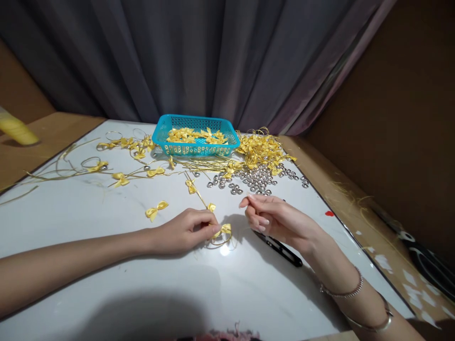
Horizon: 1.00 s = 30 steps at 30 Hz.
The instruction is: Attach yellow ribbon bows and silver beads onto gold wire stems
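Near the middle of the white table, my left hand (pixel 194 230) is closed on a yellow bow (pixel 225 230) with a thin gold cord looped beneath it. My right hand (pixel 272 215) is raised to the right of the bow, thumb and index finger together and the other fingers curled; anything between its fingertips is too small to make out. A black tool (pixel 282 252) lies under and beside my right hand. One loose yellow bow (pixel 156 210) rests left of my left hand. Another bow (pixel 190 186) with gold cord lies just beyond it.
A blue basket (pixel 197 149) of yellow bows stands at the back. Right of it are a heap of corded bows (pixel 263 149) and many silver rings (pixel 258 179). More corded bows (pixel 121 179) lie at the left. Scissors (pixel 426 260) and paper scraps lie beyond the right edge.
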{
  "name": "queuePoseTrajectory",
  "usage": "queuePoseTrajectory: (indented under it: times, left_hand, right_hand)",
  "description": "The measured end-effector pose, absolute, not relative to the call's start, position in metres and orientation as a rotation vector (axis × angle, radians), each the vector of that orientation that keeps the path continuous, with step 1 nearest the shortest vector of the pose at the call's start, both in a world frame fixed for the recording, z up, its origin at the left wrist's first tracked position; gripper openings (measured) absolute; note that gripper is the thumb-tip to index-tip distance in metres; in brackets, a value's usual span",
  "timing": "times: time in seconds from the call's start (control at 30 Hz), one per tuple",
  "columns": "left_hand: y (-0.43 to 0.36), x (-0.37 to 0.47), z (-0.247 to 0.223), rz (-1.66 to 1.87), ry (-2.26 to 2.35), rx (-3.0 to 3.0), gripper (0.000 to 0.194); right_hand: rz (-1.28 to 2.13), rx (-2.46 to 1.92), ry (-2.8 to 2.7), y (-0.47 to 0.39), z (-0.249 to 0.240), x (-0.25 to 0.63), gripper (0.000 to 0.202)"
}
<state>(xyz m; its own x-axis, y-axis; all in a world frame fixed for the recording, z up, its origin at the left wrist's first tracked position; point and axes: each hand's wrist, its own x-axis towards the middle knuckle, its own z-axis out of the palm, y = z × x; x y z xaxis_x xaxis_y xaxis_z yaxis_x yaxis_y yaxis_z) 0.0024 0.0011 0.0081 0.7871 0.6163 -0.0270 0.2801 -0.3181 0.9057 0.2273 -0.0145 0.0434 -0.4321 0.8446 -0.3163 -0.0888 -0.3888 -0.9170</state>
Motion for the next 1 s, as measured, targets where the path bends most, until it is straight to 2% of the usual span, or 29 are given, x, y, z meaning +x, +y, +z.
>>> queuePoseTrajectory:
  times: [0.13,0.2,0.33,0.43,0.67,1.0]
  left_hand:
    - [0.001,0.002,0.009,0.391,0.696,1.89,0.029]
    - [0.001,0.002,0.009,0.395,0.704,1.9,0.029]
    - [-0.001,0.002,0.009,0.436,0.664,1.977,0.027]
    - [-0.002,0.002,0.008,0.452,0.611,2.045,0.026]
    - [0.0,0.001,0.01,0.411,0.595,1.923,0.033]
    - [-0.002,0.001,0.006,0.425,0.596,1.802,0.025]
  right_hand:
    - [1.236,-1.391,-1.61,-0.02,0.051,0.228,0.031]
    - [1.116,-1.362,-1.805,-0.024,0.053,0.225,0.03]
    - [1.475,-1.095,-2.004,-0.029,0.048,0.214,0.026]
    - [1.621,-1.11,-1.899,-0.03,0.041,0.207,0.027]
    - [1.568,-1.113,-1.826,-0.03,0.04,0.206,0.026]
    - [1.521,-1.056,-1.9,-0.027,0.042,0.212,0.026]
